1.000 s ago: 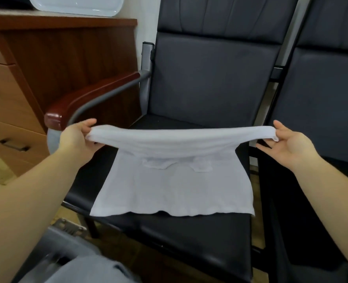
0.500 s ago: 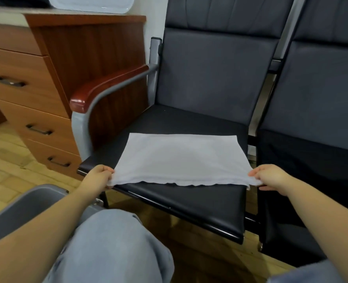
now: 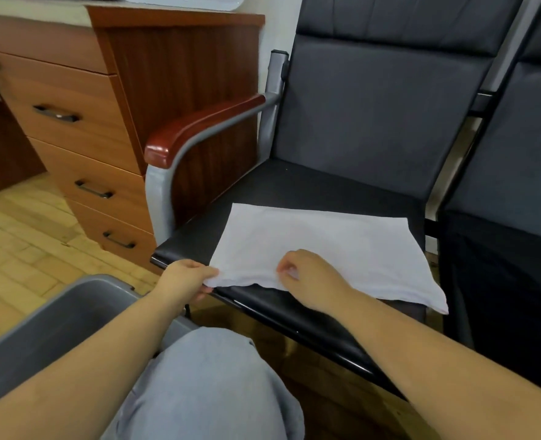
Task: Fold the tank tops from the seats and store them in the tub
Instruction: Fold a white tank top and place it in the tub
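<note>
A white tank top, folded in half, lies flat on the black seat of the left chair. My left hand pinches its near left corner at the seat's front edge. My right hand rests on the near edge of the cloth, around its middle, with fingers curled and pinching the fabric. The near right corner of the top hangs a little over the seat's edge. The grey tub stands on the floor at lower left, beside my knee; its inside is mostly hidden.
A wooden drawer cabinet stands left of the chair, behind a red-capped metal armrest. A second black seat adjoins on the right. My knee in grey cloth is in the foreground, over wooden flooring.
The top's upper half was folded down onto the lower half. Since then my right hand has let go of the right corner and moved left to the middle of the near edge.
</note>
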`<state>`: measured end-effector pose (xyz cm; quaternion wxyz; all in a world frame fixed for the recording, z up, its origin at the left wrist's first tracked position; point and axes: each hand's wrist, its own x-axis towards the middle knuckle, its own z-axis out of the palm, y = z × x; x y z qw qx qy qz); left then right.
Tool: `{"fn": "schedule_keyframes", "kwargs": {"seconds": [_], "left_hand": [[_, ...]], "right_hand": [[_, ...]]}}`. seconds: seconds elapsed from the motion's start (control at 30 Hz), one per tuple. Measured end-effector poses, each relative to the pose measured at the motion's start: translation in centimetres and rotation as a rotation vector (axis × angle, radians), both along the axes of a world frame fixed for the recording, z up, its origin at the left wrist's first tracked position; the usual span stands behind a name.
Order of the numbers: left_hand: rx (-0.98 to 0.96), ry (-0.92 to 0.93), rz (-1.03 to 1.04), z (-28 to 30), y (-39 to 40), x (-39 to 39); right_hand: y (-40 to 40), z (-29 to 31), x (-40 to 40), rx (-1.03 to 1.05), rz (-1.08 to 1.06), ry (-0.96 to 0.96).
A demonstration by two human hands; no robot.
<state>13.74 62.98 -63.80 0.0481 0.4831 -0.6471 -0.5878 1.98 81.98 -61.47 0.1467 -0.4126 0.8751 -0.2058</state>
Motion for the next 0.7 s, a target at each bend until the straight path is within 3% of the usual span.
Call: {"fn": "schedule_keyframes", "kwargs": {"seconds": [0.17, 0.37, 0.7], "left_hand": [[0.309, 0.135, 0.167, 0.8, -0.8, -0.1], [0.538, 0.227, 0.036, 1.8, -1.6, 0.6], [0.407, 0.040, -0.036, 1.8, -3.6, 0.2]], "right_hand": [[-6.0, -0.3, 4.0, 0.010, 0.127, -0.007], [-9.0, -1.1, 4.6, -0.020, 0.057, 0.051], [-7.6, -0.6, 4.8, -0.187, -0.018, -0.227]]}}
